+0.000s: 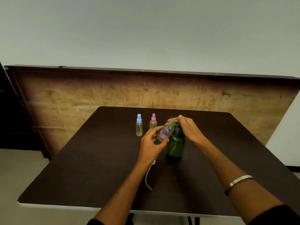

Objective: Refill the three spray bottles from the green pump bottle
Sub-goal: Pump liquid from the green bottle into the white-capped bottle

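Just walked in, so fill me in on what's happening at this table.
A person is refilling small spray bottles. The left hand holds an uncapped bottle with purple flowers tilted under the spout of the green pump bottle, while the right hand rests on the pump head. That bottle's sprayer and tube lie on the table. The blue-capped bottle and pink-capped bottle stand capped behind.

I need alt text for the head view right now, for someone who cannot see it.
The left hand tilts an uncapped spray bottle to the green pump bottle nozzle while the right hand rests on the pump. Blue-capped and pink-capped bottles stand behind.
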